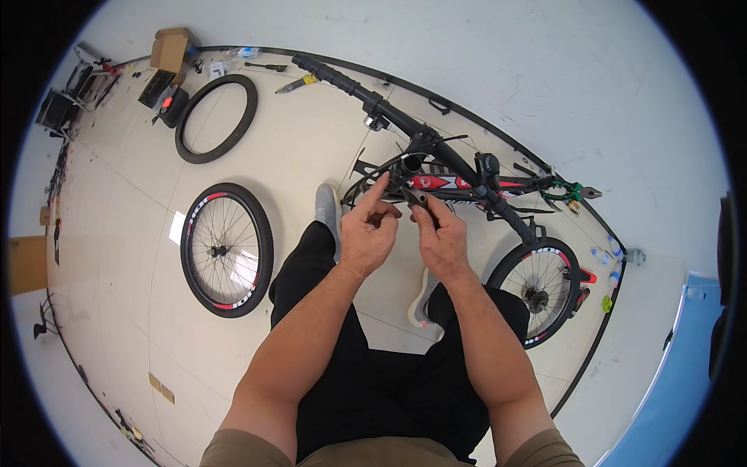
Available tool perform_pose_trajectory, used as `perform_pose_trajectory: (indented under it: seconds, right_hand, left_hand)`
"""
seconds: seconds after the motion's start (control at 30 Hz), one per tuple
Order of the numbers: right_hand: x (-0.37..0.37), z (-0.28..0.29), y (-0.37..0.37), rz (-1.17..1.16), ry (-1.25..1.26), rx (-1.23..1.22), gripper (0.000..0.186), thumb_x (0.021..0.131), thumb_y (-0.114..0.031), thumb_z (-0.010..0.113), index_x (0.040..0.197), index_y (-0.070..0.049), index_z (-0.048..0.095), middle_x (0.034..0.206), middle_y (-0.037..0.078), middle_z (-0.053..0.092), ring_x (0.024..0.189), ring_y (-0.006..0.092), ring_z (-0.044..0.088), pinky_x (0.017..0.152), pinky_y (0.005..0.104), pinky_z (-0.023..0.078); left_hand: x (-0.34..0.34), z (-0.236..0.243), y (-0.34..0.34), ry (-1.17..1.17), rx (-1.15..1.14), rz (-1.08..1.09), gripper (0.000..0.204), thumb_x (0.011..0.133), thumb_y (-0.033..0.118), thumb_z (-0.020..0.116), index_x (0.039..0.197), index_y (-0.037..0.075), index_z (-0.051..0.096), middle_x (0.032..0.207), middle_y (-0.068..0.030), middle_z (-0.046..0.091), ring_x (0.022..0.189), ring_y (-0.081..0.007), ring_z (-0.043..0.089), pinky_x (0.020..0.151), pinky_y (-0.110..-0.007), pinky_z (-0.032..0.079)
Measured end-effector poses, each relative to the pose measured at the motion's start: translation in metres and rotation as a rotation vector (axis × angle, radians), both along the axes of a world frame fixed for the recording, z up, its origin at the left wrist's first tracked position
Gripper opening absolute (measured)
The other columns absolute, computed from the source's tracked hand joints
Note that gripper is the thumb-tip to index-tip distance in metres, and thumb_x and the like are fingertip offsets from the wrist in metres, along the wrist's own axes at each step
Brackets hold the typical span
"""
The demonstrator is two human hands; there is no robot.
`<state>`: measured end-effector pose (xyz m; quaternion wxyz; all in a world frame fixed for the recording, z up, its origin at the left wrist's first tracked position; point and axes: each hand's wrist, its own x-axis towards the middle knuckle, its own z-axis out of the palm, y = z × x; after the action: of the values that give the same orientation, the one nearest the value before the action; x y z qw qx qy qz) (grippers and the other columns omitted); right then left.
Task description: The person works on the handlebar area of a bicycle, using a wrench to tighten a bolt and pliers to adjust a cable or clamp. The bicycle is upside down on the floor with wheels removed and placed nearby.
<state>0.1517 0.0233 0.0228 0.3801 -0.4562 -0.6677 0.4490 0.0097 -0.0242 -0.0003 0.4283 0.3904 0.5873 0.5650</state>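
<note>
a: start close in. what are the hands doing?

b: both are raised in front of the person, over the knees. the left hand [368,232] has its fingers [379,189] pinched nearly closed on a thin black cable [387,166]; what sits right at the tips is too small to tell. the right hand [441,240] is curled round a short dark tube-shaped part [413,194], thumb and forefinger closed on it.

a: why held so high?

b: my guess: the cable runs from the bicycle frame [436,183] just beyond the hands, so the work has to stay near it.

a: and further out?

b: the frame lies on the floor [296,140], handlebar [342,82] pointing away, one wheel [541,289] fitted at the right. a loose spoked wheel [226,249] lies flat to the left, a bare tyre [216,118] beyond it, a cardboard box [170,48] by the wall.
</note>
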Motion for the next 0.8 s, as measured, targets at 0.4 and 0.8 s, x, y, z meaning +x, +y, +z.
perform_pose_trajectory:
  seconds: [0.4,0.8]
  right_hand:
    - [0.0020,0.0069,0.0017,0.049,-0.084,-0.069,0.020,0.093,-0.003,0.060,0.112,0.004,0.063,0.083,0.015,0.070,0.074,0.0230,0.069,0.069,0.0334,0.053]
    - [0.0012,-0.0022,-0.0014,0.003,-0.105,-0.024,0.012,0.095,-0.008,0.065,0.098,0.003,0.061,0.081,0.010,0.071,0.070,0.0125,0.065,0.064,0.0275,0.052]
  left_hand:
    - [0.0002,-0.0019,-0.0003,-0.037,-0.009,0.008,0.069,0.085,-0.008,0.052,0.152,0.008,0.043,0.091,-0.0056,0.070,0.083,-0.0082,0.062,0.078,-0.024,0.050]
    - [-0.0002,-0.0004,0.0006,-0.018,-0.022,-0.004,0.069,0.085,-0.007,0.052,0.152,0.007,0.041,0.091,-0.0064,0.071,0.084,-0.0085,0.063,0.080,-0.024,0.051]
